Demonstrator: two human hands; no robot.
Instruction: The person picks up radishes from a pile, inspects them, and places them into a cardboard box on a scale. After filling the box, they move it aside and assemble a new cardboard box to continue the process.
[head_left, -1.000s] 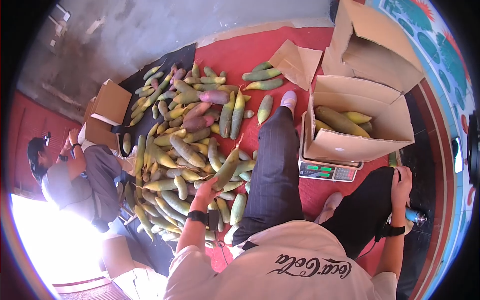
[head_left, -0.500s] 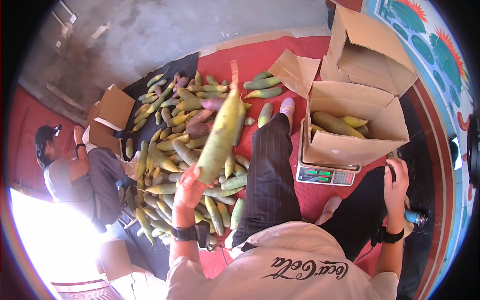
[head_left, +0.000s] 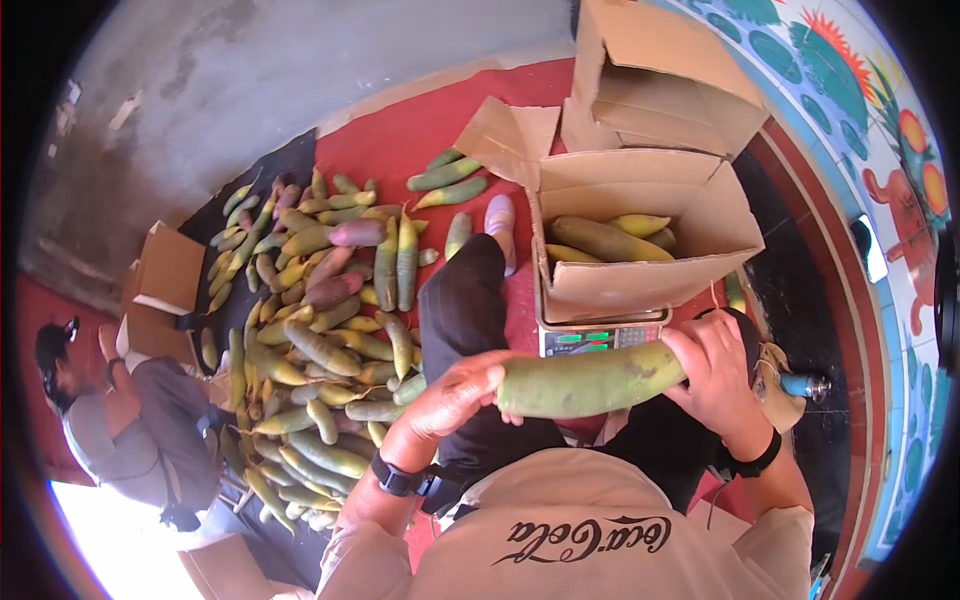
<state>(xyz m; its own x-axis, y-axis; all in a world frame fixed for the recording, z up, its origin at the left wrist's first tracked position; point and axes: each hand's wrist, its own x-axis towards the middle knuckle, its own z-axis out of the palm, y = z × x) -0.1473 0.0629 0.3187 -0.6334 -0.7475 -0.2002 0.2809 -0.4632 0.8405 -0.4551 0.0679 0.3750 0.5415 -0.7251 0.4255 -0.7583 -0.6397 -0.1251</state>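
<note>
A large green radish (head_left: 590, 383) lies crosswise in front of my body, held between both hands above my lap. My left hand (head_left: 458, 396) grips its left end, thumb on top. Closed round the opposite end is my right hand (head_left: 717, 378). Just beyond the radish, a digital scale (head_left: 580, 340) with lit green displays is partly covered by it. On the scale stands an open cardboard box (head_left: 650, 292) holding several radishes (head_left: 608, 240). To the left, a big pile of green and purplish radishes (head_left: 320, 350) spreads over the floor.
Behind the box on the scale is another open carton (head_left: 680, 95). A few radishes (head_left: 448, 180) lie apart on the red mat (head_left: 400, 120). Another person (head_left: 150, 420) sits at the far left beside cardboard boxes (head_left: 170, 268). A blue bottle-like object (head_left: 803, 386) is at my right.
The radish has come down from upright in my left hand to level before me. My right hand has moved in and taken its other end. The view has shifted right.
</note>
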